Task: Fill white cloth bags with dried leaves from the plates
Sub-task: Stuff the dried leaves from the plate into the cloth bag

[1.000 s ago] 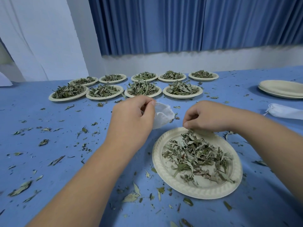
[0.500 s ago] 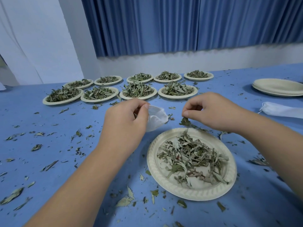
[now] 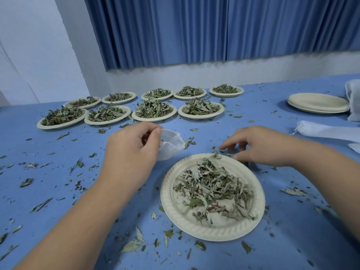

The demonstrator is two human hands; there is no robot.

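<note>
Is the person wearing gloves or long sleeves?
No. The left hand and right hand are bare: no gloves, rings or watch can be seen. The arms are bare too, and no sleeve shows anywhere in the picture.

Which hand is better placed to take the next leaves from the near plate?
Probably the right hand: it is open at the far rim of the plate, while the left hand pinches the cloth bag.

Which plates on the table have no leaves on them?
The stacked plates at the far right; every other plate, including the near plate, holds dried leaves.
</note>
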